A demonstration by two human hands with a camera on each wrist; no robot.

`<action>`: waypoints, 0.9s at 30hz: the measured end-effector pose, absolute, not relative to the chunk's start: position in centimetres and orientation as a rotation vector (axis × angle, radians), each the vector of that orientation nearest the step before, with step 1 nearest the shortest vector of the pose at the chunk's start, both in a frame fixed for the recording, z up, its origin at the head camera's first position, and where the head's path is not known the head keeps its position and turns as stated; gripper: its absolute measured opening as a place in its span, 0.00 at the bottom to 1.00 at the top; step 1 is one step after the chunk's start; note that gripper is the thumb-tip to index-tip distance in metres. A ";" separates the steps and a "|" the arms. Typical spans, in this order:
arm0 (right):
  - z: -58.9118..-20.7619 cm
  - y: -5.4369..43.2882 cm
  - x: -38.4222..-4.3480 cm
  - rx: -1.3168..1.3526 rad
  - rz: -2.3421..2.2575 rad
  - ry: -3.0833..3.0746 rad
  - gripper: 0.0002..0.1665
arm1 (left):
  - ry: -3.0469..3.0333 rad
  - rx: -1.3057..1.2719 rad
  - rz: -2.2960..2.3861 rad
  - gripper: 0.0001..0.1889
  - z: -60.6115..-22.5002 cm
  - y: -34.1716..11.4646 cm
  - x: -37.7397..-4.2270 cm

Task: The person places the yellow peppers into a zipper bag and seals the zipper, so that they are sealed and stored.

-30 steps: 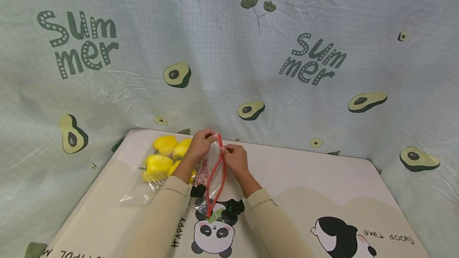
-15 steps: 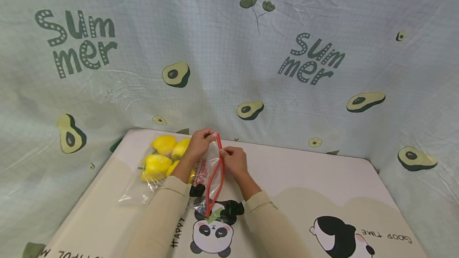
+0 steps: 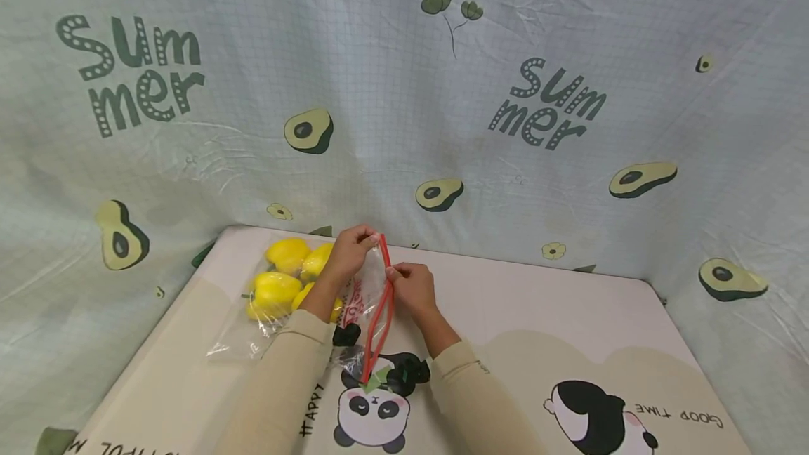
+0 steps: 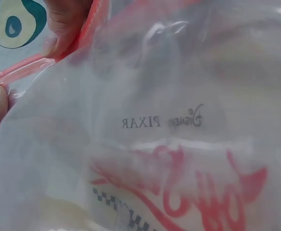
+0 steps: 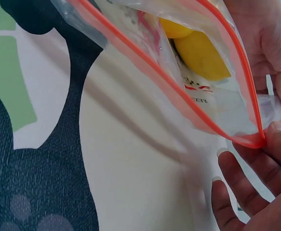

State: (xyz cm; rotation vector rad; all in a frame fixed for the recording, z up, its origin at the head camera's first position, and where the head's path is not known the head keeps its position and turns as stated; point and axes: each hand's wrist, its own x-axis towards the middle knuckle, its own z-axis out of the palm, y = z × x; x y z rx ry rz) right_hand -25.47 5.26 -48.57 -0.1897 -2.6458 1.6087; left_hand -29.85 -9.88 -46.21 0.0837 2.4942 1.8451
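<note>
A clear plastic zip bag (image 3: pixel 237 346) with a red zip edge (image 5: pixel 159 79) lies on the table. Inside it are several yellow items: one is a stemmed bell pepper (image 3: pixel 278 291), another a rounder, lemon-like piece (image 3: pixel 288 255). My left hand (image 3: pixel 347 255) pinches the far end of the red zip. Just nearer, my right hand (image 3: pixel 413 286) pinches the zip between thumb and index finger, its other fingers apart from the bag in the right wrist view. Between the hands the two red strips run together; nearer to me they gape. My left forearm partly covers the yellow items.
The pale table cover (image 3: pixel 524 300) carries a printed panda (image 3: pixel 373 413) near the bag and another printed figure to the right. A curtain (image 3: pixel 379 90) with avocado prints hangs close behind the table's far edge.
My right hand has slid slightly toward me along the red zip, and the joined stretch beyond it is a little longer. My left hand keeps its pinch at the far end.
</note>
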 end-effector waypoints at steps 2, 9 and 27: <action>-48.6 5.3 -25.4 -0.190 1.620 -2.654 0.14 | 2.495 0.076 1.841 0.14 -46.2 -9.9 -29.8; -49.0 5.6 -25.3 -0.181 1.664 -2.657 0.14 | 2.486 0.060 1.833 0.15 -46.1 -9.9 -29.7; -49.1 6.5 -25.1 -0.125 1.812 -2.714 0.15 | 2.480 0.035 1.857 0.14 -46.3 -10.0 -29.9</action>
